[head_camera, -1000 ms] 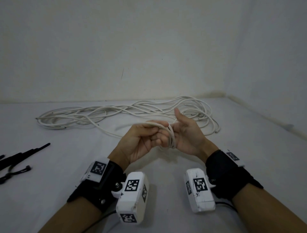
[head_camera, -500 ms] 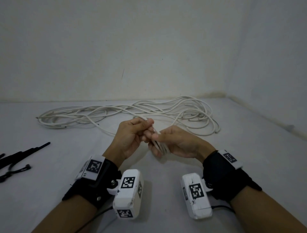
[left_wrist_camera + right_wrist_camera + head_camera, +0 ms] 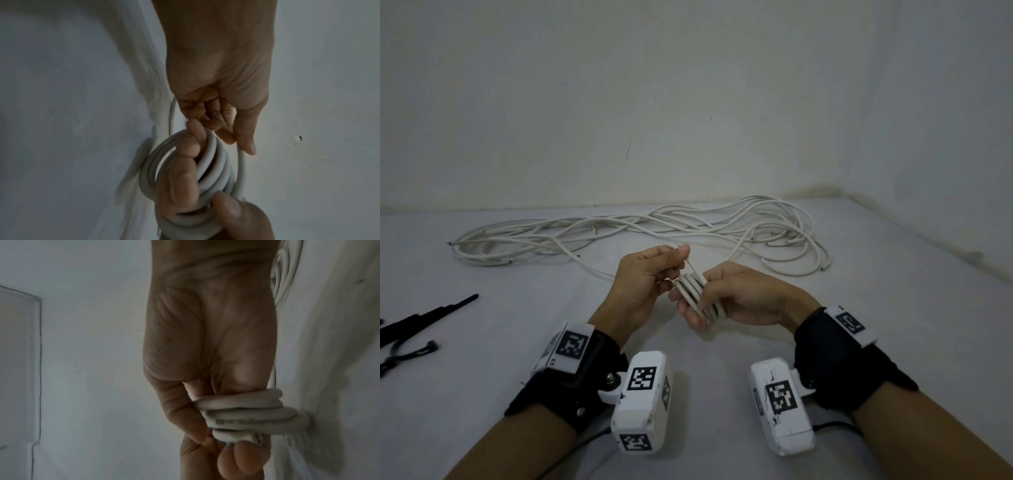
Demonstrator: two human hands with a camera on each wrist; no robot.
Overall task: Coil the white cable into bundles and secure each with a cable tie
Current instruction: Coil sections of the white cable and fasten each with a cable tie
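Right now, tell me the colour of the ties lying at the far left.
Black; the cable ties show best in the head view.

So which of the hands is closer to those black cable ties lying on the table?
Left. The left hand is on the same side as the black cable ties, though well apart; the right hand is farther off.

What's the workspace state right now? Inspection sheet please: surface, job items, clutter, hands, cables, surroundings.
Surface: white table, matte, lit dimly.
Job's things: white cable lies in a loose pile at the far side; coiled loops sit around the right hand's fingers; black cable ties at the left edge, untouched.
Clutter: nothing seen.
Grippers: left hand pinches the cable strand; right hand holds the coil.
Cables: a dark lead runs from the left wrist camera.
Surroundings: plain white walls meeting in a corner.
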